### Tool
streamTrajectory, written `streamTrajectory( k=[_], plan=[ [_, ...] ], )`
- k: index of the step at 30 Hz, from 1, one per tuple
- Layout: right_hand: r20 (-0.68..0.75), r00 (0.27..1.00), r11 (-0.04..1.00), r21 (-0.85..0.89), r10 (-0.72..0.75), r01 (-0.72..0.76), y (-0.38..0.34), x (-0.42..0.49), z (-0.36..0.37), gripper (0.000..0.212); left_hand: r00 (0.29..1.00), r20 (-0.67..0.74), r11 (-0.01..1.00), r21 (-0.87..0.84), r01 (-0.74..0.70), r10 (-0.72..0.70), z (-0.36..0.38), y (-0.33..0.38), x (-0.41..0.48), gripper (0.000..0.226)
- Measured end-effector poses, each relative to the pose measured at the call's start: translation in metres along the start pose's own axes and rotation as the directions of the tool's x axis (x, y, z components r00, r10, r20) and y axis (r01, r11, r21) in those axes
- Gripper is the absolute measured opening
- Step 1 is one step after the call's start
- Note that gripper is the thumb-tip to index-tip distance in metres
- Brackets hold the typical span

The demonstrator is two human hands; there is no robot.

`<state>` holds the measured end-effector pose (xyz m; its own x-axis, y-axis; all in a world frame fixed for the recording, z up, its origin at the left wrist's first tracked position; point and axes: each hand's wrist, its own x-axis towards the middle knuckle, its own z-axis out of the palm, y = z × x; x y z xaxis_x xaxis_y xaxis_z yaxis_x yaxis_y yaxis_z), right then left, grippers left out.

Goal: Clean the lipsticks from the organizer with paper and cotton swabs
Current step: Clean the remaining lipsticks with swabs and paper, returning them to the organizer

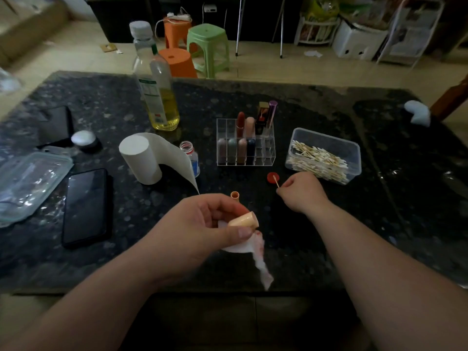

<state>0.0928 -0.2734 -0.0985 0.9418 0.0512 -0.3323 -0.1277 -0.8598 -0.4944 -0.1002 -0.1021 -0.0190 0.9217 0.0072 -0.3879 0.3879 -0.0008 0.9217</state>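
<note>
Gripping a peach lipstick tube and red-stained paper in the left hand, the right hand pinching a cotton swab, a person seems partway through, with several lipsticks standing in the clear organizer just beyond.

Clear organizer at table centre, upright. Eight lipsticks stand in it, four in the front row, four in the back. At 6 o'clock of it, peach tube, tilted, gripped in left hand with red-stained paper scrap hanging below. Orange tube upright just past it at 12. Swab pinched in right hand, tip at red cap. Swabs heaped in clear box, 3 o'clock of organizer. Paper roll at 9 o'clock, upright, sheet hanging loose.
</note>
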Motion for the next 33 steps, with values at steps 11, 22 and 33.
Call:
streamTrajectory(
  k=[11, 22, 33],
  plan=[
    [-0.014, 0.998, 0.996, 0.071, -0.053, 0.054, -0.012, -0.016, -0.015, 0.012, 0.987, 0.061, 0.988, -0.034, -0.15, 0.152, -0.005, 0.001, -0.004, 0.024],
    [0.655, 0.675, 0.542, 0.723, -0.339, -0.43, -0.009, -0.122, -0.056, 0.073, 0.935, 0.207, 0.947, 0.079, -0.31, 0.289, 0.005, 0.012, -0.021, 0.032],
    [0.393, 0.853, 0.477, 0.855, -0.343, -0.202, 0.017, -0.14, -0.065, 0.01, 0.979, 0.129, 0.975, 0.138, -0.176, 0.158, 0.029, 0.007, -0.016, 0.026]
  ],
)
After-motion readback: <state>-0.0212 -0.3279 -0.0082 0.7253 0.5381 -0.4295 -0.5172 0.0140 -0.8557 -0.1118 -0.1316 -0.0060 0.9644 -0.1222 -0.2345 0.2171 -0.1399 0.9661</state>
